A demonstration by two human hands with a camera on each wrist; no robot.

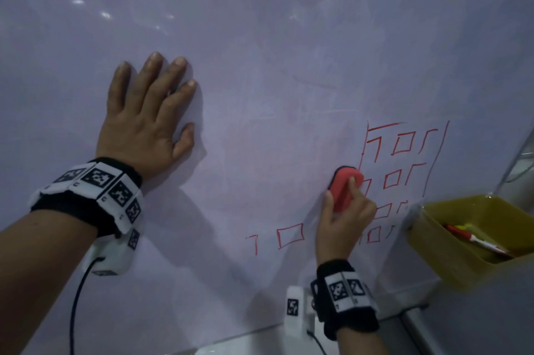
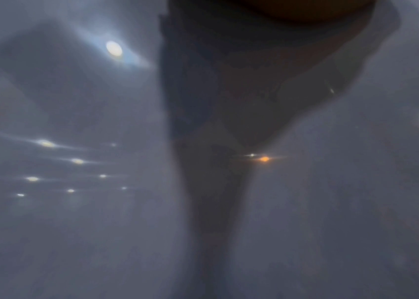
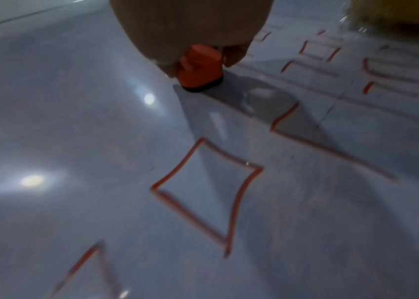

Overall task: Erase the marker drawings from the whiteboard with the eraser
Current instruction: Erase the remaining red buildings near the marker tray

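Note:
The whiteboard (image 1: 260,51) fills the head view. Red marker drawings (image 1: 401,146) of small squares inside a tall outline sit at the right, with a lone square (image 1: 290,235) and a hook-shaped stroke lower down. My right hand (image 1: 344,210) grips a red eraser (image 1: 345,185) with a black pad, pressed to the board at the drawing's left edge. In the right wrist view the eraser (image 3: 200,66) shows under my palm, above the lone square (image 3: 208,190). My left hand (image 1: 147,111) lies flat on the board, fingers straight. The left wrist view is blurred, showing only the board (image 2: 331,202).
A yellow bin (image 1: 474,239) hangs at the board's right edge, holding a red marker (image 1: 474,239) and other pens. The board's bottom edge (image 1: 231,337) runs below my right wrist. Faint smears of wiped ink cover the board's middle.

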